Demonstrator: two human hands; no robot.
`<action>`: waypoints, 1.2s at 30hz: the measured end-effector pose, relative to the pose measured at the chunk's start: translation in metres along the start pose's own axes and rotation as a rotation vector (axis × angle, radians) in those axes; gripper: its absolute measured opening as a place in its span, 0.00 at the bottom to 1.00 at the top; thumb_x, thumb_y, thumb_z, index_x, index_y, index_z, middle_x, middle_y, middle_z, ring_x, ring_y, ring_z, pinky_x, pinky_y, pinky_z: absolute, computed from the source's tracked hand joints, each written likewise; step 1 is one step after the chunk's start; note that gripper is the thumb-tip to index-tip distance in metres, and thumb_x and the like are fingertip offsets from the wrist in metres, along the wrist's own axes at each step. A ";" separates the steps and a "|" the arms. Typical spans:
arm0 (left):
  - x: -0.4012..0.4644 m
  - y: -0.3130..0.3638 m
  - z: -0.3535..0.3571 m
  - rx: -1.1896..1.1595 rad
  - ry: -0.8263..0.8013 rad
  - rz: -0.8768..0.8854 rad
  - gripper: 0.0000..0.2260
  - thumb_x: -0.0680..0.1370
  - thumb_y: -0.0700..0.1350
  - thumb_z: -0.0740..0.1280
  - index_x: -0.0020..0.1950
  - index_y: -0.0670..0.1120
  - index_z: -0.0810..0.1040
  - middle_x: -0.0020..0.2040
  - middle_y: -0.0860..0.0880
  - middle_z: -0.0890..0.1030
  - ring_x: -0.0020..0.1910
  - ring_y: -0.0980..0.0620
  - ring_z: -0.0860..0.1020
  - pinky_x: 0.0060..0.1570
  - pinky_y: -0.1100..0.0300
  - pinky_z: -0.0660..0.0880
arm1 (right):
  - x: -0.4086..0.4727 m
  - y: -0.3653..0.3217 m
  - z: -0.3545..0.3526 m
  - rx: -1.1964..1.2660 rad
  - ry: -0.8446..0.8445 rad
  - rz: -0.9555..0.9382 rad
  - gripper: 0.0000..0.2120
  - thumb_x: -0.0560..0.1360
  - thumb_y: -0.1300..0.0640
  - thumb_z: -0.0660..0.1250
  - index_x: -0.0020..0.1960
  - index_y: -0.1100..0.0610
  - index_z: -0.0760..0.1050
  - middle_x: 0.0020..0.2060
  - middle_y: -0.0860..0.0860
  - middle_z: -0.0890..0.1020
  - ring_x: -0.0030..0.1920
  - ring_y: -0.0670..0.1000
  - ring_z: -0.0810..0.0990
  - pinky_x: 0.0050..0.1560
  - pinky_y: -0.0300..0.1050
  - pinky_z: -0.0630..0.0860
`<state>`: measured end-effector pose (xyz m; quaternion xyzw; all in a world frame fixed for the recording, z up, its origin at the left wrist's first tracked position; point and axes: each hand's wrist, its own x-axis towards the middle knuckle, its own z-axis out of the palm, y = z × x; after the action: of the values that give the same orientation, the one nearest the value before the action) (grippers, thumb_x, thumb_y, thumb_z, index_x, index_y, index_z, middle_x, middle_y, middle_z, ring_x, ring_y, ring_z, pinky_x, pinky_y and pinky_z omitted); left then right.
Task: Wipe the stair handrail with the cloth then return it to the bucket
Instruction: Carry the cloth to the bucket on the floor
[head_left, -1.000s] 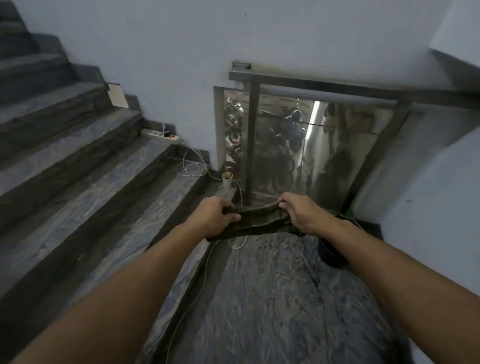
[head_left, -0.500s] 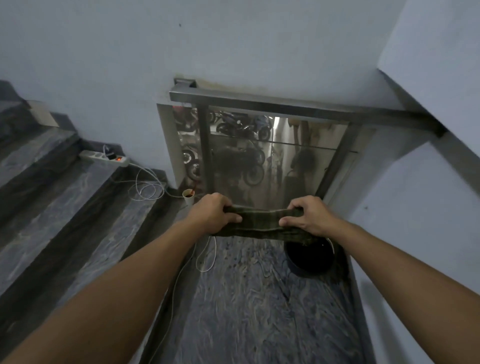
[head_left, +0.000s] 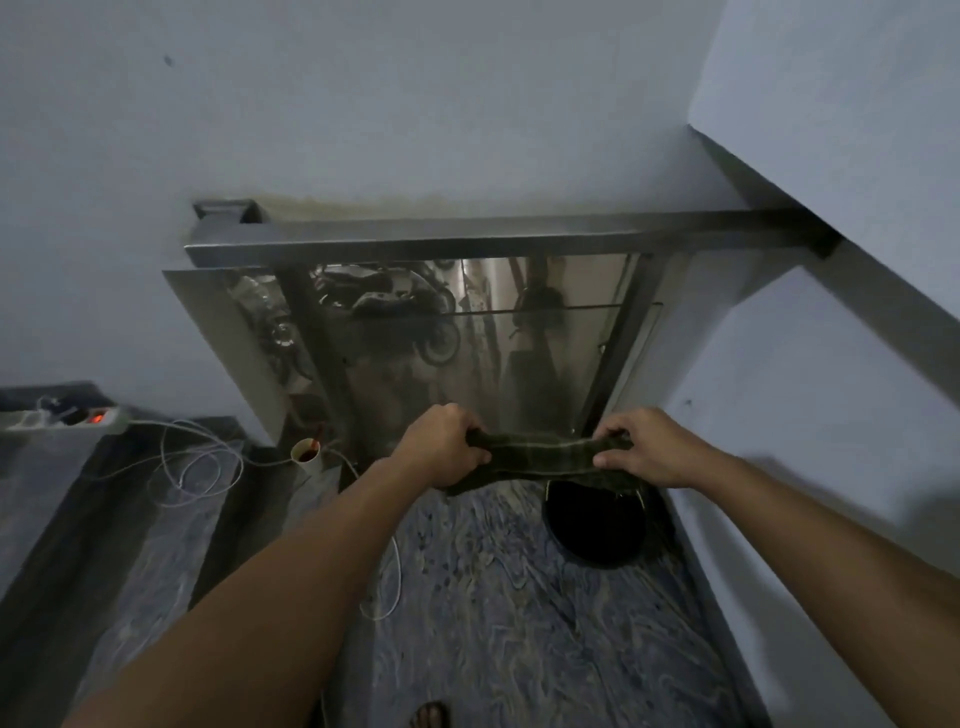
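A dark green cloth (head_left: 540, 460) is stretched between both hands above the landing floor. My left hand (head_left: 441, 447) grips its left end and my right hand (head_left: 649, 447) grips its right end. A black bucket (head_left: 597, 525) stands on the floor just below the cloth's right end, beside the right wall. The steel handrail (head_left: 467, 240) runs level across the wall ahead, above the hands, with a glass panel (head_left: 493, 338) under it. Neither hand touches the rail.
A paper cup (head_left: 306, 453) stands at the foot of the glass panel. A power strip (head_left: 67, 418) with a lit switch lies on a step at left, with white cables (head_left: 197, 467) trailing over the floor. A white wall closes the right side.
My view has swung right and closer to the railing. The stairs have slid out at left and the bucket has come into full view. Both hands still hold the cloth.
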<state>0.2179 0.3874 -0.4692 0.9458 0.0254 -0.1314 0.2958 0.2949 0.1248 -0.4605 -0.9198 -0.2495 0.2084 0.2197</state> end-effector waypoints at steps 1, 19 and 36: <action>0.017 -0.003 0.001 0.011 -0.015 0.021 0.03 0.73 0.48 0.71 0.45 0.55 0.79 0.46 0.52 0.80 0.45 0.54 0.79 0.43 0.61 0.74 | 0.009 0.006 0.000 -0.003 0.003 0.038 0.04 0.70 0.53 0.73 0.42 0.47 0.78 0.40 0.47 0.81 0.43 0.49 0.79 0.46 0.48 0.76; 0.284 -0.045 0.244 0.194 -0.241 -0.025 0.08 0.72 0.50 0.69 0.50 0.53 0.82 0.55 0.48 0.77 0.55 0.47 0.77 0.52 0.57 0.74 | 0.137 0.251 0.128 -0.039 -0.025 0.497 0.10 0.64 0.58 0.69 0.42 0.49 0.84 0.41 0.50 0.85 0.43 0.54 0.81 0.44 0.43 0.76; 0.440 -0.129 0.482 0.227 -0.201 0.066 0.12 0.73 0.43 0.65 0.55 0.49 0.81 0.58 0.47 0.75 0.61 0.46 0.72 0.58 0.56 0.71 | 0.232 0.468 0.331 -0.037 -0.060 0.664 0.11 0.69 0.55 0.65 0.49 0.48 0.82 0.46 0.50 0.85 0.46 0.55 0.82 0.49 0.50 0.79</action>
<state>0.5134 0.2077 -1.0379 0.9556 -0.0501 -0.2176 0.1924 0.4863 -0.0130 -1.0326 -0.9482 0.0538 0.2912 0.1154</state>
